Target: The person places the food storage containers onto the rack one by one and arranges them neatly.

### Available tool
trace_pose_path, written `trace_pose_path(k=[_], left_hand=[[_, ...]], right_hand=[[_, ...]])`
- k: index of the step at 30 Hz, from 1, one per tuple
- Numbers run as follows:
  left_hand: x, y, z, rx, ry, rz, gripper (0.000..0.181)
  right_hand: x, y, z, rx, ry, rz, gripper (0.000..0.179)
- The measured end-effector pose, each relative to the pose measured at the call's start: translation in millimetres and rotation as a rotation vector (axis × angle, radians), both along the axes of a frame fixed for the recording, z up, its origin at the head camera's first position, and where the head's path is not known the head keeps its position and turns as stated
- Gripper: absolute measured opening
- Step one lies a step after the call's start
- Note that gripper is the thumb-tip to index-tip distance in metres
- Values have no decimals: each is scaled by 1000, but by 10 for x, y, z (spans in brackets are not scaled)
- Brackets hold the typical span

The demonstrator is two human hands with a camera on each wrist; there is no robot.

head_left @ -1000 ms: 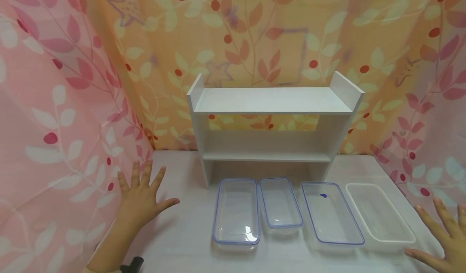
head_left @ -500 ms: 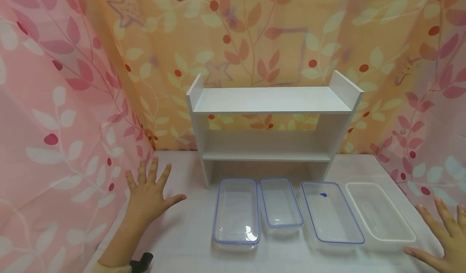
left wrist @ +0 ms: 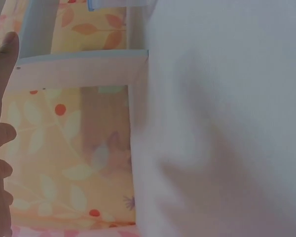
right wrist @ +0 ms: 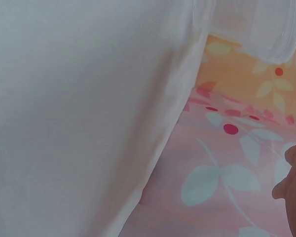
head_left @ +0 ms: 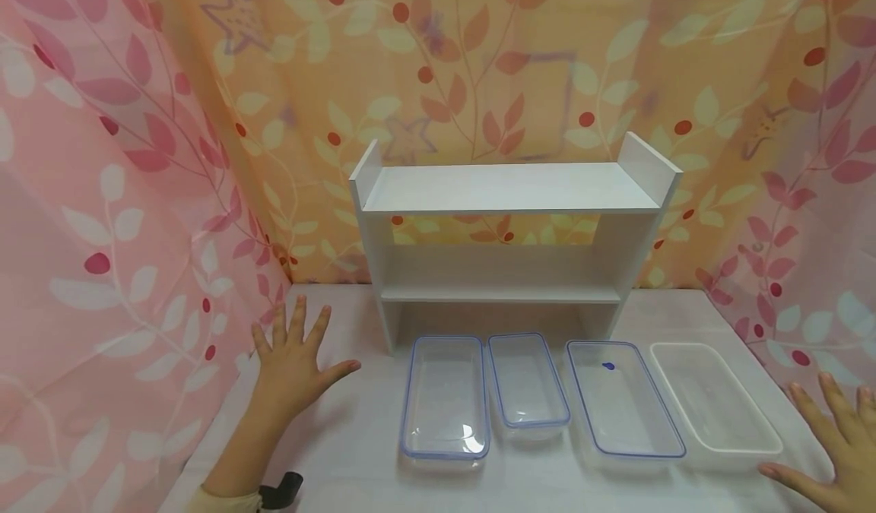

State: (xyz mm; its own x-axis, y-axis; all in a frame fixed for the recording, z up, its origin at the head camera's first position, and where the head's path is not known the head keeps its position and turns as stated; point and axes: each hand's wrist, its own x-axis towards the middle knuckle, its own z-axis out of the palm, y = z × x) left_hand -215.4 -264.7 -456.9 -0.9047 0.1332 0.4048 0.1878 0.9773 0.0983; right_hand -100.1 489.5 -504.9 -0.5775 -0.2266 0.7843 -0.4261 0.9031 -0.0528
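Observation:
My left hand [head_left: 290,372] is spread over the left part of the table, fingers straight and holding nothing. At the right edge of the head view my right hand [head_left: 845,441], also spread and holding nothing, is beside a container with a whitish rim [head_left: 718,399]. Three clear food containers with blue-rimmed lids stand in a row to its left: a large one [head_left: 445,399], a smaller one [head_left: 528,382] and another large one [head_left: 626,403] with a small blue mark. In the left wrist view the thumb [left wrist: 5,61] shows at the left edge; in the right wrist view fingertips [right wrist: 281,190] show.
A white two-tier shelf [head_left: 503,186] stands behind the containers at the back of the table [head_left: 356,452], which has a white cover. Patterned curtains [head_left: 308,80] hang behind and at both sides. A black strap piece [head_left: 282,490] sits at my left wrist.
My left hand has moved to the right, nearer the containers, with its fingers still spread. The right hand has barely shifted. The containers and shelf stay in place.

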Motion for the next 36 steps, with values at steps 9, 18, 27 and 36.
trace_pose_path(k=[9,18,27,36], left_hand=[[-59,102,-59,82,-55,-16,112],[-88,205,-107,172,-63,-27,109],[-141,335,-135,315,-64,-45,107],[-188,444,-179,479,-77,-58,105]], right_hand=[[104,-36,17,-73,-195,-83,134],[139,-87,70,-111,-246,-112,139],[156,-77,92,-123,-422,-228,151],[136,-112,79,-145,-471,-233,146]])
